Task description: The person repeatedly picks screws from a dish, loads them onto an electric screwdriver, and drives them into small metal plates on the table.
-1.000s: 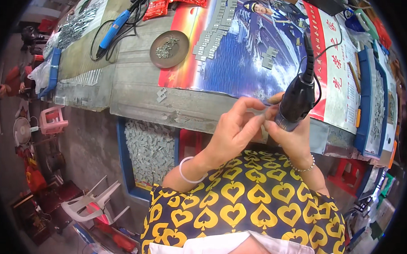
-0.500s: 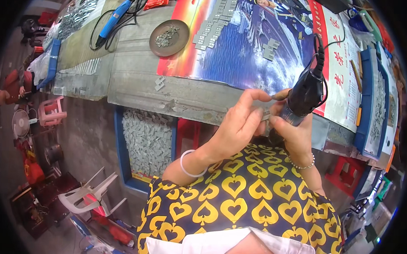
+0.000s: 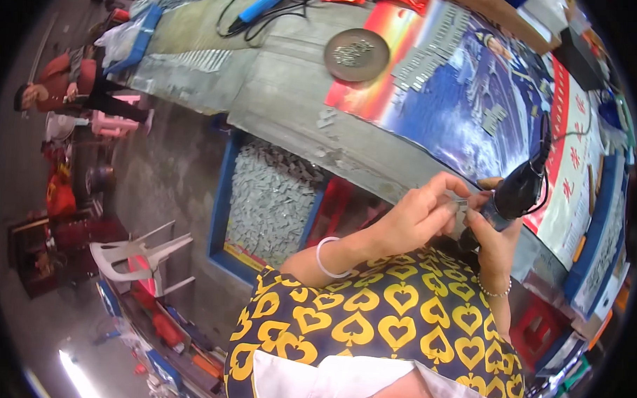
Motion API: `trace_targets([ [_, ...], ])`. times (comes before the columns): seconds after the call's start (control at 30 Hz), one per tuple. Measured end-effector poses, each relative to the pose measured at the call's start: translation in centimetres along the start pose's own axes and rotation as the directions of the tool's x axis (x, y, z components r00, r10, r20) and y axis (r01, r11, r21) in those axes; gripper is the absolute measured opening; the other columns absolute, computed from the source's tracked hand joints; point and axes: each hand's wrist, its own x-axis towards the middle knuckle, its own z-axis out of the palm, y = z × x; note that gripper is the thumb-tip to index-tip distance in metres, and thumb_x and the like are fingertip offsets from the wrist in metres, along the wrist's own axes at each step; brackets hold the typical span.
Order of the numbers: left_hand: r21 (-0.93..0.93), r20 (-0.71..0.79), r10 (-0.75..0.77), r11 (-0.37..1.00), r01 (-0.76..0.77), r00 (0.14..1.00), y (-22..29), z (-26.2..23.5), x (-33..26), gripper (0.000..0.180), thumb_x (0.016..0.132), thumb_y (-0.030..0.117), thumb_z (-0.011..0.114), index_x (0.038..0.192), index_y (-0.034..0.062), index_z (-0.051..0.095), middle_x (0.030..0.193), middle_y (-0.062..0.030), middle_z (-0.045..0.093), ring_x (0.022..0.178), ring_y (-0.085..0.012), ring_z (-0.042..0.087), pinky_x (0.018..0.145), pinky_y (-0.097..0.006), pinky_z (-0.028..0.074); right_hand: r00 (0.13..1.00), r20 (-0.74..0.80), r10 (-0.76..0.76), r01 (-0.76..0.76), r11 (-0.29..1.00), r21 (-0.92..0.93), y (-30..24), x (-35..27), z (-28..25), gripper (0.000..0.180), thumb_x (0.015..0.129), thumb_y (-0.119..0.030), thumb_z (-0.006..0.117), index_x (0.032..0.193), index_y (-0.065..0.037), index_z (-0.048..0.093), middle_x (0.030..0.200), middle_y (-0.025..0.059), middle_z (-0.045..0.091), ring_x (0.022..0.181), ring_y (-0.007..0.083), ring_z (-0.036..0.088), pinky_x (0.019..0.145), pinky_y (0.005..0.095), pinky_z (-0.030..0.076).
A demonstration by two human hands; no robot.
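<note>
My left hand is closed in a pinch at the bench's front edge, holding a small grey metal piece. Close beside it, my right hand is wrapped round a black corded power tool, held upright with its cord at the top. The right fingertips also meet near the small piece; the exact contact is hidden. On the bench, beyond my hands, a poster carries rows of flat grey metal pieces and a smaller cluster of pieces. A round brown dish contains tiny metal parts.
A blue crate full of grey pieces stands below the bench's front edge. Another blue crate is at the right. A blue corded tool lies at the back. At far left is a person, above a white plastic chair.
The head view has turned, so the bench and both hands appear farther right and lower. My hands keep their hold close together. The person at far left shows more fully, legs included.
</note>
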Motion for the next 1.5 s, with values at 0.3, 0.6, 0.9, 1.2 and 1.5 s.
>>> trace_targets([
  [0.3,0.371,-0.581,0.144,0.923,0.103,0.801,1.7,-12.5,-2.7,0.021,0.094,0.009,0.052,0.114,0.0049,0.055,0.075,-0.0011,0.061,0.063,-0.0057,0.052,0.058,-0.020,0.042,0.999,-0.003,-0.048,0.048,0.999,-0.010,-0.3,0.7,0.4,0.044,0.075,-0.002,0.067,0.115,0.000,0.050,0.084,0.0059,0.062,0.074,0.0080,0.056,0.066,0.0215,0.043],
  [0.6,0.671,-0.683,0.286,0.610,0.422,0.672,1.2,-15.9,-2.1,0.022,0.089,0.017,0.059,0.105,0.0015,0.060,0.063,-0.0064,0.064,0.059,-0.0115,0.058,0.055,-0.029,0.045,1.000,-0.021,0.008,-0.008,1.000,-0.018,-0.5,0.8,0.6,0.043,0.075,0.002,0.067,0.114,0.000,0.051,0.080,0.0033,0.060,0.071,0.0072,0.055,0.063,0.0213,0.042],
  [0.9,0.891,-0.405,0.604,0.429,0.148,0.687,3.7,-15.8,2.7,0.011,0.085,0.008,0.063,0.093,0.0010,0.065,0.083,-0.0137,0.063,0.067,-0.0204,0.063,0.060,-0.032,0.049,1.000,-0.020,0.000,-0.001,0.999,-0.035,-0.5,0.8,0.1,0.041,0.075,0.002,0.067,0.113,0.000,0.052,0.078,0.0018,0.059,0.068,0.0060,0.054,0.059,0.0209,0.041],
  [1.2,0.935,-0.330,0.601,0.102,0.340,0.728,2.3,-19.3,10.1,0.012,0.079,0.013,0.068,0.087,0.0045,0.065,0.090,-0.0152,0.060,0.091,-0.0337,0.059,0.080,-0.045,0.047,0.998,-0.059,-0.002,0.001,1.000,-0.022,-0.4,0.8,-0.9,0.041,0.074,0.002,0.067,0.112,0.001,0.052,0.076,0.0019,0.059,0.065,0.0052,0.053,0.056,0.0193,0.040],
  [1.5,0.891,-0.298,0.560,-0.126,0.435,0.773,2.0,-19.8,9.6,0.008,0.073,0.008,0.060,0.078,0.0035,0.062,0.086,-0.0190,0.061,0.078,-0.0358,0.060,0.064,-0.049,0.049,0.994,-0.108,-0.007,-0.002,0.996,-0.085,1.2,1.1,-1.0,0.046,0.073,0.002,0.066,0.116,0.000,0.051,0.081,0.0006,0.058,0.072,0.0071,0.053,0.065,0.0215,0.042],
])
